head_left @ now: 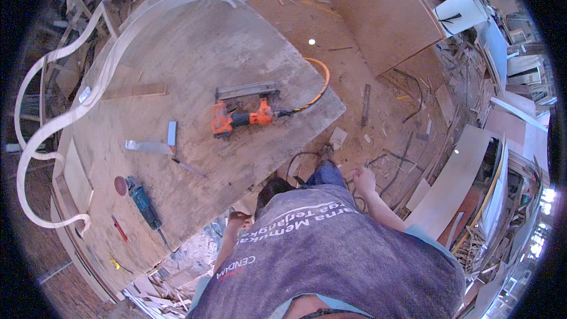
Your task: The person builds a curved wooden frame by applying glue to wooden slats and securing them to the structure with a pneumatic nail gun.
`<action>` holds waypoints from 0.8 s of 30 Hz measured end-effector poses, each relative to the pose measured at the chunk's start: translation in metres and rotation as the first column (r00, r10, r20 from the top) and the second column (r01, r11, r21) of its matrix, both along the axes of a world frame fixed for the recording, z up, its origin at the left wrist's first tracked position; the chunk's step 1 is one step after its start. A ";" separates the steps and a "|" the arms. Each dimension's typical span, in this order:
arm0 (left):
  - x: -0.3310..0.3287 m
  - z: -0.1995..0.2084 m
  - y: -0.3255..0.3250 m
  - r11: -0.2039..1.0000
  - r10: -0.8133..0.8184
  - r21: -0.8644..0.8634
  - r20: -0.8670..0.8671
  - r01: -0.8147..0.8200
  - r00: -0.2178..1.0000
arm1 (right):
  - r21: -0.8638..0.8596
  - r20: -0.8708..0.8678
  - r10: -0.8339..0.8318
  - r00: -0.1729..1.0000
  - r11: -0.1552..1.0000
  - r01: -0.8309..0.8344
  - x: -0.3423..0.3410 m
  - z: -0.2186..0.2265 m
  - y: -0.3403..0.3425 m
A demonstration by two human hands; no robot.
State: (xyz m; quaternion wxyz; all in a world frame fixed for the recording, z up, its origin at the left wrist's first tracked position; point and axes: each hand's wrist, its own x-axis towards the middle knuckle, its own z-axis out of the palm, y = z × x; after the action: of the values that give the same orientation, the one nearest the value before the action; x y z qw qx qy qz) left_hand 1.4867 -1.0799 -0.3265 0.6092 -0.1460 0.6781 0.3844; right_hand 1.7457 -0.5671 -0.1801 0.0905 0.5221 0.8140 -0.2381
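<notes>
My left hand (pixel 239 220) hangs beside the near edge of the wooden tabletop (pixel 195 171), its fingers curled in with nothing visible in them. Past the table's right side, my right hand (pixel 365 181) hangs over the floor, its fingers loosely apart and nothing seen in it. On the tabletop lies an orange-and-black nail gun (pixel 241 115) with an orange air hose (pixel 325 77). A teal angle grinder (pixel 142 202) with a round disc rests nearer the left. Between them are a light-coloured strip (pixel 146 146), a blue block (pixel 172 133) and a thin pen-like stick (pixel 190 168).
A curved pale wooden frame (pixel 109 71) overhangs the table's far left side. A red slim tool (pixel 120 229) and a small yellow item (pixel 114 264) lie near the left edge. Scraps litter the floor (pixel 348 100). A large wooden panel (pixel 378 18) and stacked boards (pixel 452 168) stand right.
</notes>
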 end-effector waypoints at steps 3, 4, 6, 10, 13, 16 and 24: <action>0.008 0.030 0.059 0.990 -0.125 -0.069 -0.016 0.124 0.992 | -0.240 0.290 0.462 0.838 0.883 -0.404 0.110 -0.106 0.051; 0.014 0.038 0.079 0.981 -0.169 -0.100 -0.021 0.166 0.985 | -0.437 0.175 0.442 0.880 0.836 -0.333 0.138 -0.123 0.069; 0.017 0.056 0.122 0.936 -0.301 -0.202 -0.032 0.288 0.953 | -0.537 0.059 0.452 0.890 0.766 -0.353 0.155 -0.138 0.106; 0.023 0.127 0.227 0.742 -0.525 -0.425 0.111 0.518 0.844 | -0.407 0.074 0.212 0.974 0.898 -0.165 0.167 -0.107 0.194; 0.020 0.129 0.241 0.758 -0.561 -0.407 -0.009 0.509 0.828 | -0.407 -0.010 0.023 1.000 0.913 -0.025 0.203 -0.095 0.278; -0.010 0.118 0.252 0.827 -0.508 -0.472 -0.395 0.305 0.766 | -0.122 -0.159 0.035 0.987 0.991 -0.055 0.218 -0.095 0.375; -0.092 0.153 0.384 0.693 0.670 0.158 -0.502 -0.704 0.547 | -0.110 -0.376 -0.031 0.926 0.994 -0.011 0.075 -0.062 0.526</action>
State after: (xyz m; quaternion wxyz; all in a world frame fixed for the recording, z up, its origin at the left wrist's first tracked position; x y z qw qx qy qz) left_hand 1.3951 -0.6954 -0.1739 0.1966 -0.3078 0.7163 0.5945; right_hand 1.8210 -0.0409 -0.2424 -0.0400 0.4651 0.7991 -0.3789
